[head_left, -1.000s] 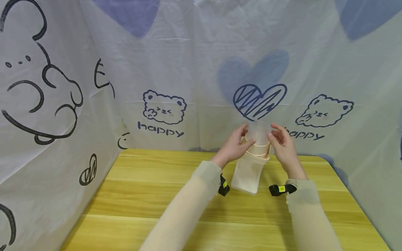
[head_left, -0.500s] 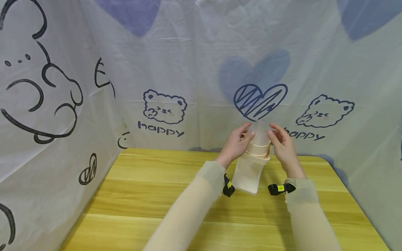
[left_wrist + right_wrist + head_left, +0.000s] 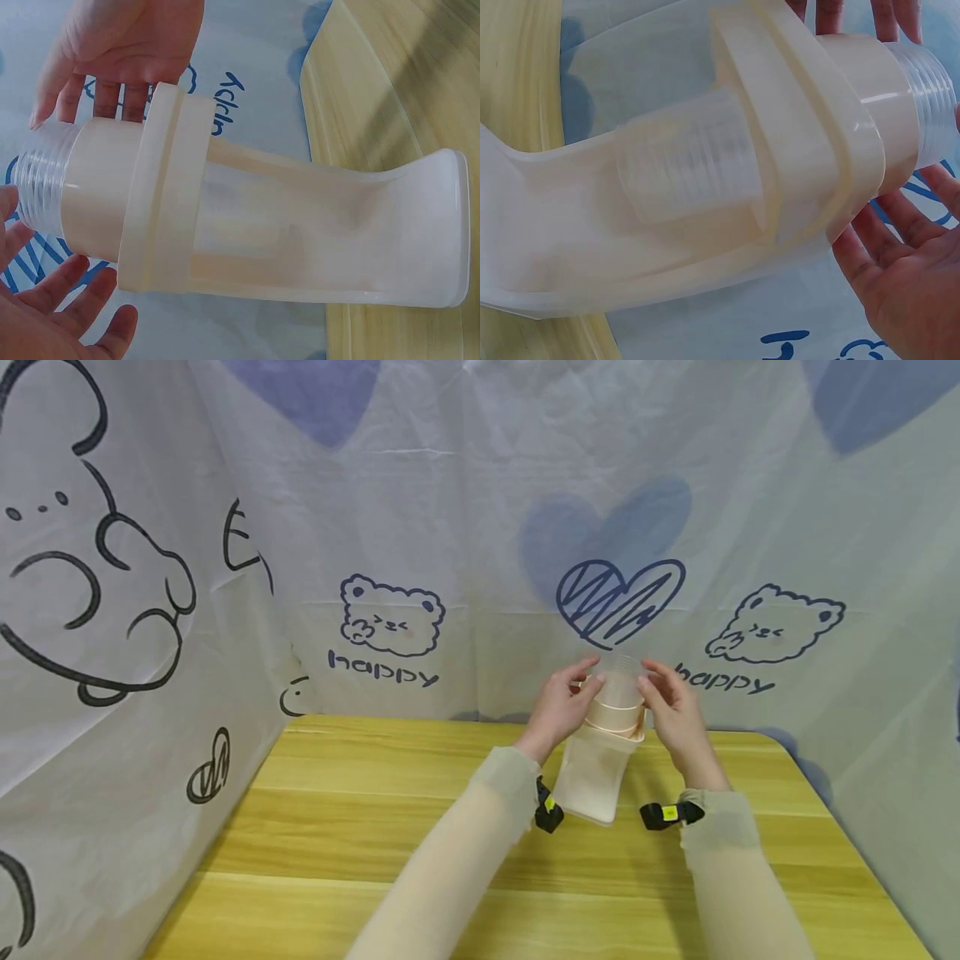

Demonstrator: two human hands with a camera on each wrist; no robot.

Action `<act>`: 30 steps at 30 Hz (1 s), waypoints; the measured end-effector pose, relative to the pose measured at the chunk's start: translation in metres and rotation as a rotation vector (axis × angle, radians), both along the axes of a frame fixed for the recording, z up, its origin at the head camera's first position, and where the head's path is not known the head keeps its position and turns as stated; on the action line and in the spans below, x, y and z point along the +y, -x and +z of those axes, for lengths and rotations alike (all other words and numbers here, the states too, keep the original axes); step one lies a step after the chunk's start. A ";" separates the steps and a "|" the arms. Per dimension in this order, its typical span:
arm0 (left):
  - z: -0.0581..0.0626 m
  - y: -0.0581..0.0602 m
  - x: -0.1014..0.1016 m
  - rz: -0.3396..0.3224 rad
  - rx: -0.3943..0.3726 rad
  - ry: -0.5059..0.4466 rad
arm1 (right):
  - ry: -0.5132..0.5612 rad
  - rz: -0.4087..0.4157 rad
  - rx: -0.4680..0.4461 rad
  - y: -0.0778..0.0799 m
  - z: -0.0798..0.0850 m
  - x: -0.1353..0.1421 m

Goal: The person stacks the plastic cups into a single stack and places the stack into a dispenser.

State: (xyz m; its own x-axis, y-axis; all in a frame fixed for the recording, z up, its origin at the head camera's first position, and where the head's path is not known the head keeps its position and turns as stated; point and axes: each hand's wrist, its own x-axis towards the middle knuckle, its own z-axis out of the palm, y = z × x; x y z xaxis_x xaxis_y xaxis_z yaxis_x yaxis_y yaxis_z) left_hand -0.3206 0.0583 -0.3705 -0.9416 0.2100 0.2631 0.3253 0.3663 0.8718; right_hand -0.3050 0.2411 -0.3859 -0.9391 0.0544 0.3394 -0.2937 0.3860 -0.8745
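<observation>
A cream-coloured cup dispenser point(image 3: 592, 777) stands upright at the back of the table, with a square collar point(image 3: 172, 187) and a round tube point(image 3: 101, 187) on top. A stack of clear plastic cups point(image 3: 621, 681) rises from the tube. Its lower end point(image 3: 694, 157) shows under the collar in the right wrist view. My left hand point(image 3: 558, 706) is at the stack's left side, thumb and forefinger at the cups, the other fingers spread beside the tube. On the opposite side my right hand point(image 3: 678, 718) has its thumb at the cups and its relaxed fingers beside the tube.
The yellow wood-grain table point(image 3: 360, 810) reaches back to a white printed cloth point(image 3: 465, 568) hanging close behind the dispenser. More cloth hangs at both sides. Black bands with small cameras point(image 3: 550, 810) sit on both wrists.
The cup stack sits slightly lower in the tube. My left thumb has drawn back from the front of the cups to their left side; the right hand has barely moved.
</observation>
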 end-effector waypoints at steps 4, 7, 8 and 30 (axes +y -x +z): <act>-0.001 0.000 0.001 0.022 -0.009 -0.001 | 0.004 -0.005 -0.010 0.000 -0.001 -0.001; -0.002 0.000 0.000 0.016 -0.012 -0.007 | 0.003 -0.006 -0.020 0.000 -0.003 0.000; -0.003 0.000 0.000 0.014 -0.012 -0.007 | 0.004 -0.006 -0.024 0.000 -0.004 0.000; -0.011 -0.001 0.000 -0.014 -0.034 0.051 | 0.021 0.002 -0.062 -0.005 -0.006 -0.001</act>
State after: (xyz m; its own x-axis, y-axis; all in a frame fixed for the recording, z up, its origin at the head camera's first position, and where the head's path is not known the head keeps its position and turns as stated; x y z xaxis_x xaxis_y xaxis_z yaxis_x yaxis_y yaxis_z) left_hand -0.3199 0.0585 -0.3814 -0.9468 0.2351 0.2198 0.3011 0.4059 0.8629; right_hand -0.2995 0.2397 -0.3918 -0.9582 0.0594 0.2798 -0.2397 0.3671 -0.8988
